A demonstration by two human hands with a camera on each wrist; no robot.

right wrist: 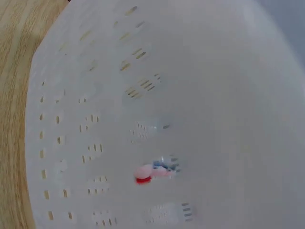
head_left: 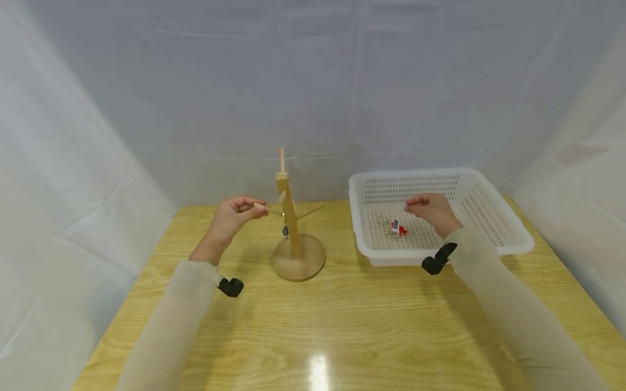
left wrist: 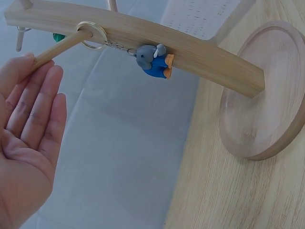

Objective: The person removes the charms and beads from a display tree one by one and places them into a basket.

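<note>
My left hand (head_left: 233,218) pinches the tip of a wooden peg (left wrist: 57,50) on an upright wooden stand (head_left: 292,217), its other fingers stretched out beside the peg. A metal ring (left wrist: 103,34) loops over that peg near the post. From the ring's chain hangs an elephant keychain (left wrist: 151,62), grey with blue clothes and orange feet. Over the white plastic basket (head_left: 359,217) hovers my right hand (head_left: 432,213), thumb and fingertips near each other with nothing visible in them. Below and left of it, keychains (head_left: 398,229) with red, white and dark parts lie on the basket floor.
The stand's round base (head_left: 299,266) rests on the wooden table (head_left: 274,336), left of the basket. Behind the post a green piece (left wrist: 58,37) shows partly. More pegs stick out from the post. White sheeting (head_left: 244,98) closes off the back and sides.
</note>
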